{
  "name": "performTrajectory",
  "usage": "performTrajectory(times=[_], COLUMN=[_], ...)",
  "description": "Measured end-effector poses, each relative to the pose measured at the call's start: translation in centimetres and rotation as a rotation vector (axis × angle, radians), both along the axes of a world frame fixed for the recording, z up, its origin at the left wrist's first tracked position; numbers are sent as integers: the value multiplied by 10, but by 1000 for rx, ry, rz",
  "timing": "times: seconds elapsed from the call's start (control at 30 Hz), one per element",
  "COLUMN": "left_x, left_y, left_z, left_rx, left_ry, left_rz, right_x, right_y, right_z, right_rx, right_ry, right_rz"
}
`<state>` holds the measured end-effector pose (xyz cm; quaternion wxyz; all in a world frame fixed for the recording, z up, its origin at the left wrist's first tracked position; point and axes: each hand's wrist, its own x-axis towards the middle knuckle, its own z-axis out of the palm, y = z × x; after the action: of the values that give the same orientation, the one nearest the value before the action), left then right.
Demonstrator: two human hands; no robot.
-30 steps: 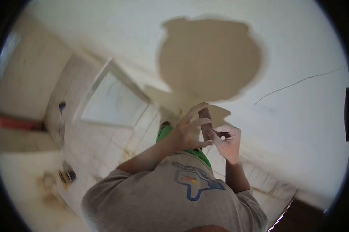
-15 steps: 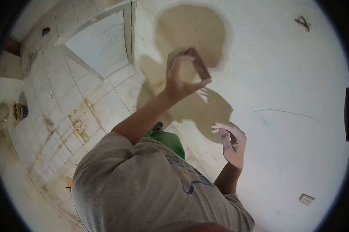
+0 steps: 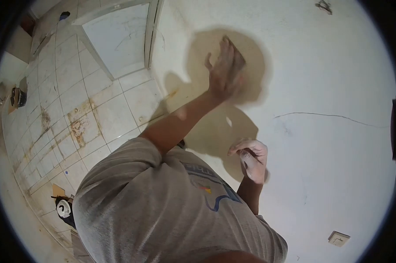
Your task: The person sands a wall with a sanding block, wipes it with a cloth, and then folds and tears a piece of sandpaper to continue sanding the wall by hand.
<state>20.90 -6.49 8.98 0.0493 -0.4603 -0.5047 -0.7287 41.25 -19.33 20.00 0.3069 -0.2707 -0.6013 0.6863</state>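
My left hand (image 3: 226, 70) is raised against the off-white wall (image 3: 320, 162), its back toward me, slightly blurred. Under its fingers is a dark brown flat piece that looks like sandpaper (image 3: 239, 54), with one straight edge showing. One finger sticks out to the left, away from the others. Lower down, my right hand (image 3: 254, 158) hovers close to the wall surface, dusted white. Its fingers curl loosely toward the thumb, with a gap between and nothing visible in it. Shadows of my head and arms fall on the wall around both hands.
A light switch (image 3: 339, 239) sits low right on the wall, wires (image 3: 324, 6) stick out at the top, and a thin crack (image 3: 312, 113) runs across. A white panel door (image 3: 117, 41) and stained floor tiles (image 3: 79, 127) lie left. A white round object (image 3: 64, 209) stands lower left.
My left hand has gone from an arched grip on the brown piece to lying flatter along the wall. My right hand has shifted slightly left and down. The view has tilted a little.
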Motion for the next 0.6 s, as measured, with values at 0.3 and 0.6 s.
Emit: performTrajectory(times=[0.3, 0.6], left_x=[-56, -29], left_y=[35, -12], left_z=[-30, 60], left_rx=[-462, -43], left_ry=[88, 107], left_rz=[-62, -208], right_x=[27, 43], right_y=[14, 16], right_z=[-8, -15], right_rx=[33, 77], right_ry=[-60, -62], right_rz=[-22, -71])
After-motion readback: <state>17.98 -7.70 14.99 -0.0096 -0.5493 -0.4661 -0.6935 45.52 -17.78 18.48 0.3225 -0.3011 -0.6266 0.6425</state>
